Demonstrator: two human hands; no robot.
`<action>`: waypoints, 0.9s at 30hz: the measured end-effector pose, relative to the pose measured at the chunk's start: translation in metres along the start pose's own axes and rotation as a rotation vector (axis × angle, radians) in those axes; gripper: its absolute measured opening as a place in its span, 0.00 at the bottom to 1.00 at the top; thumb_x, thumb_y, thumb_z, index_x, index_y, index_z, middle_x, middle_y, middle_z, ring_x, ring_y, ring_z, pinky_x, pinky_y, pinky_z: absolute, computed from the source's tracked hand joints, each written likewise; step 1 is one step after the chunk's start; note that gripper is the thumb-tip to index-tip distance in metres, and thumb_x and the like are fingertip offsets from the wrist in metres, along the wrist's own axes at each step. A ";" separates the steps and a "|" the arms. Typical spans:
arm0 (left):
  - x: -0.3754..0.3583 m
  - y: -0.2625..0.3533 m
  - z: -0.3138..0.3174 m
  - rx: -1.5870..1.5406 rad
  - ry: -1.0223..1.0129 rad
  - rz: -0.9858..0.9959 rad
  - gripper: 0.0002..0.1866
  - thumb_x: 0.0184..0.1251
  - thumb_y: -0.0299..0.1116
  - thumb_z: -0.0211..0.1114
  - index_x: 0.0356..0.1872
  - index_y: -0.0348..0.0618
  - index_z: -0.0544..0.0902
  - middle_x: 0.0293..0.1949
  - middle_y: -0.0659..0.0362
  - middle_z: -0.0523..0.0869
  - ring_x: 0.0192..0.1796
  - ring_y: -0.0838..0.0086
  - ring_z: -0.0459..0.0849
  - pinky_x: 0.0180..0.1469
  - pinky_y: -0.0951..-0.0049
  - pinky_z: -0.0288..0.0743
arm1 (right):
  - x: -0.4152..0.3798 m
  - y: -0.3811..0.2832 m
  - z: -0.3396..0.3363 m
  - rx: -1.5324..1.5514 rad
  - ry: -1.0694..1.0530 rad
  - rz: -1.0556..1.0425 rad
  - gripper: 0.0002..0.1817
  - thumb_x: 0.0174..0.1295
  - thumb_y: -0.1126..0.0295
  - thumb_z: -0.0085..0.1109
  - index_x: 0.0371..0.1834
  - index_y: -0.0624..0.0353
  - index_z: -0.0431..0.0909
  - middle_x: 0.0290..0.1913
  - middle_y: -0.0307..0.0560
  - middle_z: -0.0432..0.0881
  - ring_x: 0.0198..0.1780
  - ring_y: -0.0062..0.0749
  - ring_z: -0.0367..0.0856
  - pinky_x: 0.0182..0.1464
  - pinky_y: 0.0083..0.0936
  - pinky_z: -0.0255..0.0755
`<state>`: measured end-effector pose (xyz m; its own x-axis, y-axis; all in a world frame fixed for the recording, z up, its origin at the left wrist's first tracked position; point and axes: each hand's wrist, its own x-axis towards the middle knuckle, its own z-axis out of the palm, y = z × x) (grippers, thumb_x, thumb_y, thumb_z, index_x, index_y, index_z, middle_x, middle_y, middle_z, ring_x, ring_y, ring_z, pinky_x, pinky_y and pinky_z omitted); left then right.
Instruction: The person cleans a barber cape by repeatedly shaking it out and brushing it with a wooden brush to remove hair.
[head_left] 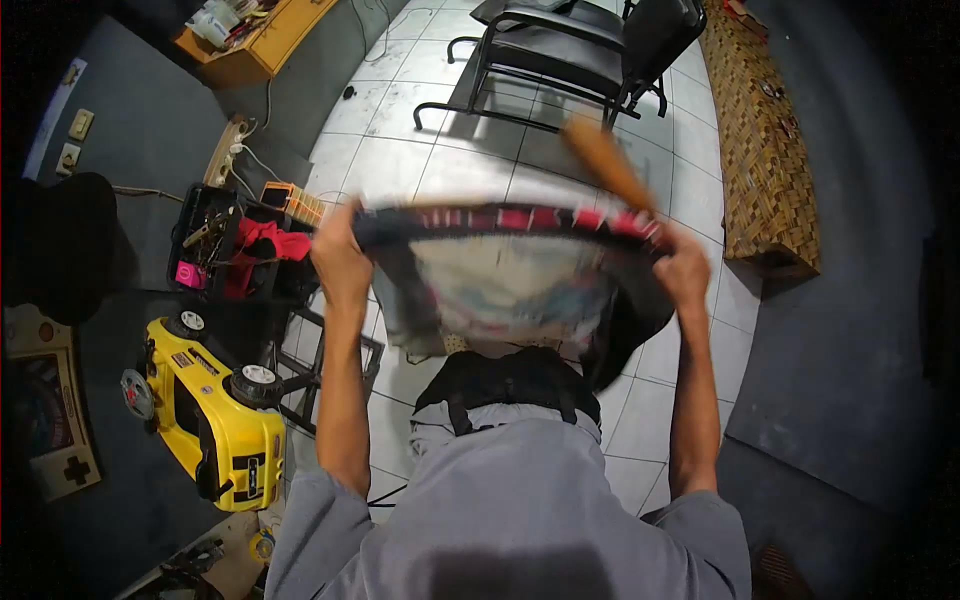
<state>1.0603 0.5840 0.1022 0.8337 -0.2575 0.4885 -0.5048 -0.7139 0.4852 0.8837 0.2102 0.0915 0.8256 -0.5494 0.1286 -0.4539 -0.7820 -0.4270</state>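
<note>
A dark-edged cloth [510, 285] with a pale, blurred middle and a red and white pattern along its top band is stretched between my hands, hanging in front of my lap. My left hand [343, 252] is closed on its left upper corner. At the opposite corner my right hand [684, 268] grips the cloth's edge. A brown, wooden-looking stick-like thing [608, 165], smeared by motion, juts up and away from beside my right hand. Black fabric droops below the right side of the cloth.
Ahead stands a black chair [560, 60] with metal armrests on white tiles [390, 165]. To the left are a yellow toy car [215, 415], a black tool box [205, 235] with a red cloth [270, 245], and a wooden desk [270, 45]. A long woven box [765, 150] lines the right.
</note>
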 end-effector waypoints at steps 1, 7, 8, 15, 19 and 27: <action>0.026 0.023 -0.017 -0.048 0.181 0.159 0.21 0.45 0.19 0.60 0.47 0.36 0.77 0.42 0.45 0.81 0.47 0.54 0.79 0.51 0.65 0.71 | 0.019 0.003 -0.010 0.091 0.342 -0.191 0.22 0.42 0.80 0.47 0.45 0.59 0.77 0.37 0.52 0.81 0.42 0.46 0.79 0.46 0.34 0.72; 0.023 0.079 -0.034 -0.215 0.407 0.273 0.27 0.41 0.21 0.67 0.50 0.39 0.76 0.48 0.50 0.79 0.52 0.58 0.77 0.54 0.66 0.67 | 0.006 -0.011 -0.029 0.109 1.023 -0.292 0.14 0.52 0.63 0.62 0.29 0.66 0.78 0.29 0.51 0.81 0.32 0.39 0.80 0.38 0.32 0.72; 0.005 0.063 -0.025 -0.166 0.208 0.282 0.27 0.41 0.16 0.61 0.50 0.40 0.77 0.49 0.50 0.79 0.48 0.57 0.76 0.52 0.65 0.67 | -0.010 -0.013 -0.009 0.393 0.860 -0.353 0.13 0.52 0.63 0.59 0.26 0.65 0.76 0.25 0.51 0.78 0.28 0.43 0.78 0.34 0.33 0.71; -0.184 -0.050 -0.003 -0.139 -1.081 -0.206 0.19 0.38 0.18 0.58 0.36 0.46 0.83 0.31 0.43 0.81 0.38 0.50 0.80 0.42 0.56 0.73 | -0.172 0.086 0.108 -0.015 -0.990 0.303 0.09 0.44 0.72 0.51 0.24 0.66 0.79 0.28 0.63 0.79 0.34 0.50 0.81 0.41 0.39 0.72; -0.143 -0.051 0.015 -0.096 -0.807 -0.235 0.12 0.39 0.20 0.57 0.30 0.35 0.81 0.29 0.41 0.80 0.38 0.48 0.80 0.41 0.57 0.72 | -0.126 0.097 0.097 0.037 -0.677 0.145 0.15 0.44 0.74 0.49 0.34 0.52 0.82 0.35 0.56 0.81 0.40 0.47 0.80 0.44 0.38 0.72; 0.039 0.090 -0.029 -0.342 0.435 0.124 0.14 0.47 0.26 0.65 0.36 0.37 0.74 0.34 0.57 0.75 0.37 0.68 0.74 0.43 0.74 0.67 | -0.003 -0.019 -0.032 0.510 0.718 -0.108 0.06 0.50 0.80 0.53 0.31 0.64 0.77 0.27 0.42 0.78 0.33 0.30 0.77 0.38 0.26 0.71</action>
<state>1.0407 0.5285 0.1857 0.6313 0.0179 0.7753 -0.6972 -0.4249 0.5774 0.8789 0.2172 0.1279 0.3680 -0.6661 0.6488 -0.0398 -0.7084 -0.7047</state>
